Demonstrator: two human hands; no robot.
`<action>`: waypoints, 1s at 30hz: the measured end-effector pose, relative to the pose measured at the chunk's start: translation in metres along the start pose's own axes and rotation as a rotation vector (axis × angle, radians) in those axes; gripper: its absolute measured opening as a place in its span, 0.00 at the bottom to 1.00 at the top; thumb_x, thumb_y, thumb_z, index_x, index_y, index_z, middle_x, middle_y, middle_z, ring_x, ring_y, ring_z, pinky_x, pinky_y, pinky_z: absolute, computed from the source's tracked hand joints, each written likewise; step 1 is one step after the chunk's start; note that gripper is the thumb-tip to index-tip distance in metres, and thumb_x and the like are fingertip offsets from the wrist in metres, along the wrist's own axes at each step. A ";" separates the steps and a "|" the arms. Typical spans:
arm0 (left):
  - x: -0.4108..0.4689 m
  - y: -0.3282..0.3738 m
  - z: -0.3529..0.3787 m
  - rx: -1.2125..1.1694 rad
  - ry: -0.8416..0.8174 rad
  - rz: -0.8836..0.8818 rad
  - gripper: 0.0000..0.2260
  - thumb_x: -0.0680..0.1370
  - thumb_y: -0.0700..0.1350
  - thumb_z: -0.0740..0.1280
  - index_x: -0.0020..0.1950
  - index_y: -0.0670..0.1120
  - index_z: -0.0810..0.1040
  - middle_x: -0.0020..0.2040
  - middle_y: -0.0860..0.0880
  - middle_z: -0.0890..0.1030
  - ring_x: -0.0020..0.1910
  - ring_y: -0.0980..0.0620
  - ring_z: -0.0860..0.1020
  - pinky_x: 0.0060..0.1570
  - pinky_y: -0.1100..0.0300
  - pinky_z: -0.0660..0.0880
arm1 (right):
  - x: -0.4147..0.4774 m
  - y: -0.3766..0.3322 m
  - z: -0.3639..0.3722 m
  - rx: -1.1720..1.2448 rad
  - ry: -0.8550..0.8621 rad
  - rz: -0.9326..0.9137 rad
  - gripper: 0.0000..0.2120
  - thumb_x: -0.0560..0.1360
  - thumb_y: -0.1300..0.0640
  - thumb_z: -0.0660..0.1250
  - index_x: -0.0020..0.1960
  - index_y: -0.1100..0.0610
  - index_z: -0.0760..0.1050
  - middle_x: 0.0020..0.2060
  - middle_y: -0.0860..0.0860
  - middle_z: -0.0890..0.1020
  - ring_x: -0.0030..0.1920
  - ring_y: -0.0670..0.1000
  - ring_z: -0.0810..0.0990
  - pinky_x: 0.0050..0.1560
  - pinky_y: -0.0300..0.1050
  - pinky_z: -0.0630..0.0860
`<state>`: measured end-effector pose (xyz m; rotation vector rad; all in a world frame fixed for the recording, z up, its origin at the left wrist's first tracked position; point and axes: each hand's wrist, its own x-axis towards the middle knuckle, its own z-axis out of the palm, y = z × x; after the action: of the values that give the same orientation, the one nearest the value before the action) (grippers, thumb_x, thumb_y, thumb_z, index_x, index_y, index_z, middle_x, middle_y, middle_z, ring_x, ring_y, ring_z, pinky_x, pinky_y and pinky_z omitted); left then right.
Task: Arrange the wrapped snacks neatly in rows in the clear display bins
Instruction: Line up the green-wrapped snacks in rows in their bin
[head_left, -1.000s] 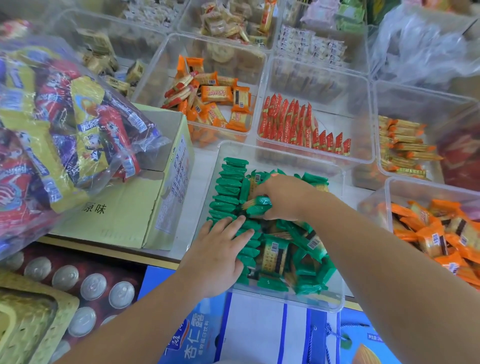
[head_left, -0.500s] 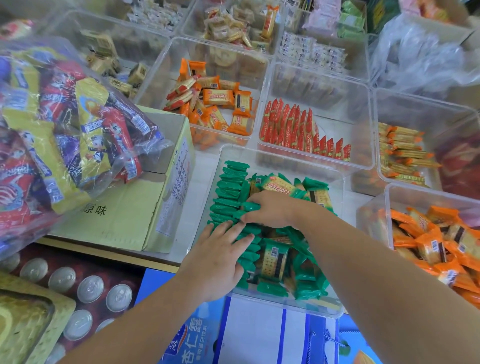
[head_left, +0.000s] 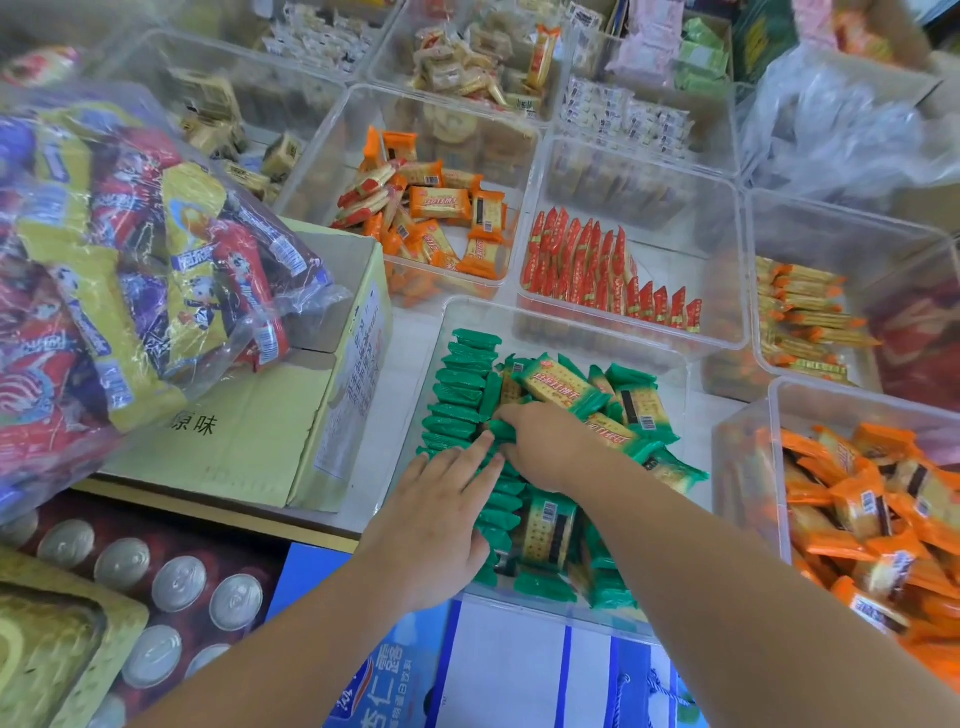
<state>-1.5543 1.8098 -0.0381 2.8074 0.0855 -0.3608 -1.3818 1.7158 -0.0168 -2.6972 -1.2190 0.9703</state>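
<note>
A clear display bin (head_left: 566, 325) in front of me holds green-wrapped cracker packs. A row of them (head_left: 460, 384) stands on edge along its left side; the others (head_left: 623, 410) lie loose in a heap on the right. My left hand (head_left: 441, 514) rests flat, fingers spread, on the near end of the row. My right hand (head_left: 545, 441) reaches in from the right, its fingertips closed on a green pack (head_left: 501, 430) at the row's edge.
Around it stand more clear bins: orange packs (head_left: 436, 208) behind, red packs (head_left: 597, 270) in a row, orange packs (head_left: 872, 499) at the right. A cardboard box (head_left: 249, 426) with a plastic bag of snacks (head_left: 119, 249) stands left. Cans (head_left: 176, 582) lie below.
My right hand has moved down and left from the loose heap to the standing row, carrying a green pack there. My left hand stayed pressed on the row's near end.
</note>
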 end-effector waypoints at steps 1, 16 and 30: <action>0.000 0.000 0.001 0.002 -0.002 -0.001 0.34 0.80 0.55 0.56 0.83 0.51 0.46 0.83 0.51 0.44 0.79 0.49 0.51 0.79 0.45 0.50 | 0.000 0.000 0.001 0.027 0.018 0.012 0.16 0.80 0.52 0.64 0.66 0.54 0.72 0.55 0.54 0.81 0.51 0.56 0.79 0.52 0.54 0.79; -0.002 0.002 0.003 -0.081 0.108 -0.042 0.39 0.79 0.57 0.60 0.81 0.56 0.37 0.81 0.52 0.36 0.79 0.46 0.52 0.78 0.49 0.49 | -0.024 0.025 -0.034 0.069 0.215 -0.034 0.19 0.81 0.52 0.63 0.72 0.50 0.72 0.63 0.49 0.81 0.60 0.54 0.79 0.60 0.51 0.78; 0.014 0.009 -0.005 -0.074 0.119 -0.060 0.41 0.78 0.60 0.63 0.82 0.54 0.42 0.81 0.54 0.33 0.80 0.47 0.51 0.78 0.45 0.54 | -0.017 0.051 -0.041 0.059 0.481 -0.006 0.24 0.76 0.52 0.70 0.71 0.48 0.71 0.66 0.48 0.73 0.52 0.52 0.80 0.46 0.50 0.81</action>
<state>-1.5390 1.8036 -0.0344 2.7552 0.2050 -0.1994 -1.3336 1.6778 0.0112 -2.6498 -1.0739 0.3128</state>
